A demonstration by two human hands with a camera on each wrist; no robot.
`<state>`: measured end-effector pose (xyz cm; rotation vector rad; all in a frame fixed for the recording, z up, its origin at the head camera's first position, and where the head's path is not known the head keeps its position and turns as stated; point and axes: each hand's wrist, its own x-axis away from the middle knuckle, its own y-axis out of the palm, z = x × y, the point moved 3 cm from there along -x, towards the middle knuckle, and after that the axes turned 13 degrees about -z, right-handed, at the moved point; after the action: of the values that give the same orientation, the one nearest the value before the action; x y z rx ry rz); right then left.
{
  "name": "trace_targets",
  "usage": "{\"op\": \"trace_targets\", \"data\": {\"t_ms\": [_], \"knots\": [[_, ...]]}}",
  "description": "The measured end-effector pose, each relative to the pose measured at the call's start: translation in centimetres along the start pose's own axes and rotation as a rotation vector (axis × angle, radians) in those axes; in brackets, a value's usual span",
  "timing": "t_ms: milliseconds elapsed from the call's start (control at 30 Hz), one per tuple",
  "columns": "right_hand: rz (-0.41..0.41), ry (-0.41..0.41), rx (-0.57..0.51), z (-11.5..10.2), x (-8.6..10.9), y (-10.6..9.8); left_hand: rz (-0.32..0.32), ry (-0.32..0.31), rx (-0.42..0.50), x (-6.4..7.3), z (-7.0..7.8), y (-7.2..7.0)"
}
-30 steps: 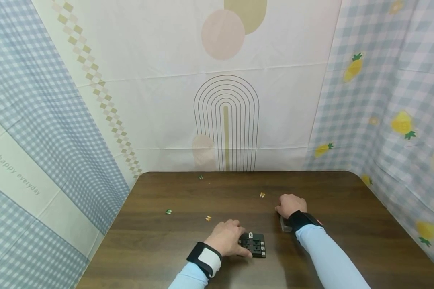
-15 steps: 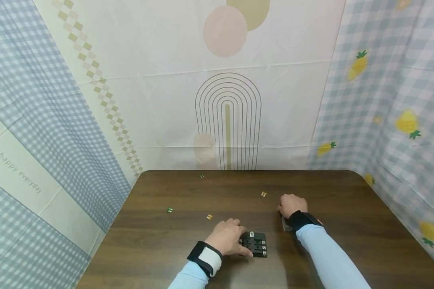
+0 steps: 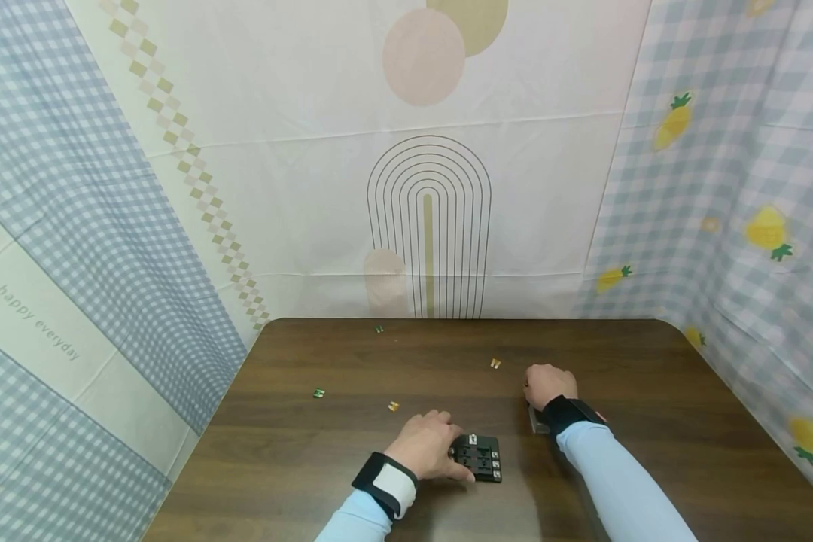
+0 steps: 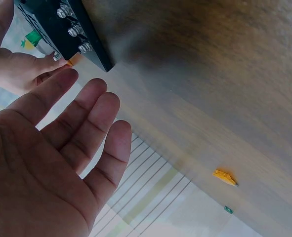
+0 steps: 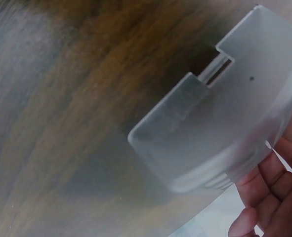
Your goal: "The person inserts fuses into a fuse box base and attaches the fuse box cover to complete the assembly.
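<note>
My left hand (image 3: 425, 446) lies beside a black fuse block (image 3: 481, 459) on the brown table. Its thumb reaches along the near edge of the block, whose screw terminals (image 4: 75, 30) show in the left wrist view. In that view the other fingers are spread, slightly bent, and hold nothing. To the right, my right hand (image 3: 550, 384) bends over the far end of a clear plastic cover (image 5: 220, 118), notched on one side. The right wrist view has its curled fingers (image 5: 257, 185) gripping the cover's end; part of the grip is hidden.
Two orange blade fuses lie loose: one orange fuse (image 3: 394, 406) near my left hand, one orange fuse (image 3: 495, 363) left of my right hand. A green fuse (image 3: 319, 393) lies at the left and another green fuse (image 3: 379, 329) near the table's far edge. Patterned cloth (image 3: 298, 211) hangs behind.
The head view has shifted slightly, moving everything a few pixels. Both hands, the fuse block and the clear cover otherwise stay where they were.
</note>
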<state>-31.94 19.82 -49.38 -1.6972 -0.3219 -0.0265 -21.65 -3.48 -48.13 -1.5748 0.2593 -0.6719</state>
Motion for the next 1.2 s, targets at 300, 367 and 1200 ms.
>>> {"op": "trace_targets", "data": {"t_ms": [300, 367, 1200], "knots": [[0.004, -0.001, 0.004, 0.07, -0.07, 0.28, 0.002, 0.009, 0.002, -0.01, 0.02, 0.14], [0.006, 0.005, 0.000, 0.10, -0.08, 0.29, -0.003, 0.009, 0.005, -0.01, 0.01, 0.17], [-0.009, 0.000, 0.007, -0.10, 0.59, -0.33, -0.013, 0.003, 0.010, -0.08, 0.10, 0.17]]}}
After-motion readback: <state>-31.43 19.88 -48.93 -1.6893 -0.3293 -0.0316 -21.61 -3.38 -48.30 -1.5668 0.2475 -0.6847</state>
